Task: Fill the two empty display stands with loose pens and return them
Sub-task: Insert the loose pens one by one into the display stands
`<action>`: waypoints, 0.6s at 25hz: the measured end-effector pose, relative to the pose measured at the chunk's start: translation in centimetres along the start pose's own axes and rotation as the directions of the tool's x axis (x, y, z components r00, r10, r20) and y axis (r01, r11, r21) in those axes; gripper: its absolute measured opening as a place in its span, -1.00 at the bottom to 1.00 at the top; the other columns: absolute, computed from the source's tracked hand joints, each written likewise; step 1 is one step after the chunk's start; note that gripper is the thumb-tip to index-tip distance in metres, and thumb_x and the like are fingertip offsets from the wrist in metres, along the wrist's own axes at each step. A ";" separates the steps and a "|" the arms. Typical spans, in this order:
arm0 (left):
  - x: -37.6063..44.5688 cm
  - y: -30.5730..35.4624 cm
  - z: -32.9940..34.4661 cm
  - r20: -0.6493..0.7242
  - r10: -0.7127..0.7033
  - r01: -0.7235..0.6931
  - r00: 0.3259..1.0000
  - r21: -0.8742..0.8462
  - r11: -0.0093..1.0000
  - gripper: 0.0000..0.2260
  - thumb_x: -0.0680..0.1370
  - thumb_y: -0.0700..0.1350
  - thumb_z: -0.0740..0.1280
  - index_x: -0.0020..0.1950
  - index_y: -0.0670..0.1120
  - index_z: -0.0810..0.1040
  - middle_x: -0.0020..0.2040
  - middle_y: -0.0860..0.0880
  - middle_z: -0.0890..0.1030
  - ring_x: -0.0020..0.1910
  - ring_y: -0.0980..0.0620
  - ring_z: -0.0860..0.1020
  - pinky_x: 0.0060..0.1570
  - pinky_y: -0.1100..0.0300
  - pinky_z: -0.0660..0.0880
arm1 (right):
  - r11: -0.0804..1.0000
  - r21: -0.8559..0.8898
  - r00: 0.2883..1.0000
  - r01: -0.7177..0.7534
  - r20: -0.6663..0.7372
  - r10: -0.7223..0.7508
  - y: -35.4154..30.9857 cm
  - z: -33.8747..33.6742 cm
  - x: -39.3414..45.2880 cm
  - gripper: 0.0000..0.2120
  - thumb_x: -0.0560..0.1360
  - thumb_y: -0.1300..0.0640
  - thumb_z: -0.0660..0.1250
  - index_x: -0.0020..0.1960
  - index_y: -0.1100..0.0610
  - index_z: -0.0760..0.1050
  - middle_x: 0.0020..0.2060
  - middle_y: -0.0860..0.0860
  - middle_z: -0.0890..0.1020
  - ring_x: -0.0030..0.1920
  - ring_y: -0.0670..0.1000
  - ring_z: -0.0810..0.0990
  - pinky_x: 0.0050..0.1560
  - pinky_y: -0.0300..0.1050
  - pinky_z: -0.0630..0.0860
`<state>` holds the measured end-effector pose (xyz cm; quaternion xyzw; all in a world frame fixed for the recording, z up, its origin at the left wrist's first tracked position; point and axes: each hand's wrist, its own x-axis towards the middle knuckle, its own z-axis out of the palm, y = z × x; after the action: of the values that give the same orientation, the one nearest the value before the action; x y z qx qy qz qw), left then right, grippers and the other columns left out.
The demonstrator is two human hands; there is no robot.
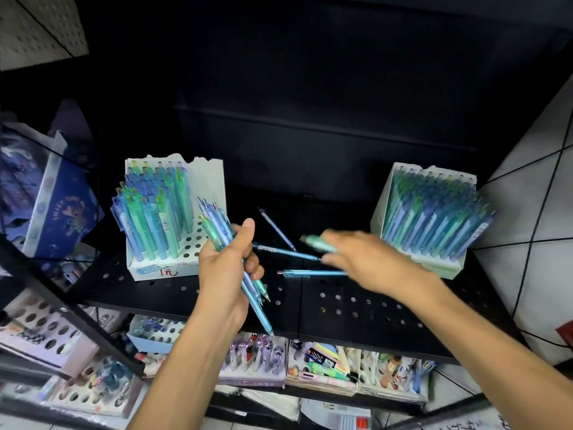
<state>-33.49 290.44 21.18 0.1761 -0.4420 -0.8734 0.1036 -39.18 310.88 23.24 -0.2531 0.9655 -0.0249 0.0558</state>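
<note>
The left hand (224, 268), nearest the camera, is wrapped around a bundle of pens (231, 252), tips down, just right of the half-filled left stand (173, 218). Further right of that stand the blurred right hand (356, 256) pinches one pen (317, 243). Three loose pens (286, 252) lie on the black shelf (310, 305) beside it, long axes mostly left-right, nearer the right hand.

Shelf (341, 305): left stand (173, 262) part-filled, right stand (434, 262) full, loose pens (285, 251) between them, more stands (254, 364) on the tier below.
</note>
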 end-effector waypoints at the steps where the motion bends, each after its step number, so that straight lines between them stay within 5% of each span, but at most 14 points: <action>1: 0.0 0.0 -0.1 -0.004 -0.002 0.002 1.000 0.004 1.000 -0.75 0.56 -0.13 0.42 -0.17 -0.03 0.35 -0.44 0.05 0.30 -0.52 0.11 0.25 -0.55 0.28 0.25 | 0.996 -0.017 0.993 0.089 0.085 -0.087 -0.7 1.2 0.1 -0.68 0.64 -0.06 0.21 0.33 0.05 0.35 0.18 0.10 0.52 0.02 0.17 0.60 -0.01 -0.04 0.51; 3: -0.1 0.2 -0.4 -0.011 0.002 -0.002 1.000 0.018 1.000 -0.74 0.55 -0.13 0.42 -0.18 -0.03 0.35 -0.44 0.05 0.29 -0.52 0.11 0.25 -0.55 0.27 0.25 | 0.986 -0.060 0.976 0.154 0.164 -0.143 -1.6 2.6 0.0 -0.66 0.64 -0.05 0.21 0.31 0.15 0.37 0.31 0.10 0.42 0.02 0.15 0.59 0.01 -0.03 0.51; 8: -0.1 0.6 -0.9 -0.057 0.024 -0.023 0.998 0.011 1.000 -0.72 0.55 -0.15 0.43 -0.17 -0.04 0.32 -0.44 0.04 0.29 -0.53 0.10 0.24 -0.55 0.26 0.24 | 0.987 -0.057 0.982 0.149 -0.110 -0.155 -2.4 1.5 3.7 -0.74 0.67 -0.03 0.11 0.22 0.14 0.31 -0.02 0.03 0.49 -0.07 0.08 0.55 -0.04 0.03 0.52; 12: -0.4 0.7 -1.2 -0.065 0.039 -0.037 0.997 0.034 0.999 -0.71 0.55 -0.15 0.43 -0.19 -0.04 0.31 -0.44 0.03 0.27 -0.54 0.10 0.24 -0.54 0.25 0.22 | 0.968 -0.191 0.986 0.164 -0.006 -0.168 -5.4 3.7 6.8 -0.70 0.67 0.09 0.18 0.33 0.21 0.32 0.16 0.12 0.50 0.08 0.14 0.58 -0.03 0.05 0.56; 15: -0.2 1.3 -2.0 -0.097 0.046 -0.043 0.994 0.031 0.999 -0.73 0.54 -0.15 0.44 -0.14 -0.05 0.32 -0.44 0.05 0.29 -0.53 0.10 0.24 -0.54 0.25 0.24 | 0.985 -0.166 0.990 0.055 -0.121 -0.076 -5.4 3.5 8.1 -0.71 0.63 0.15 0.22 0.31 0.22 0.34 0.18 0.13 0.48 0.13 0.14 0.52 -0.07 0.01 0.50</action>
<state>-32.43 288.29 21.17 0.2102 -0.4526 -0.8549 0.1421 -43.11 302.10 19.38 -0.2864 0.9571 0.0358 -0.0274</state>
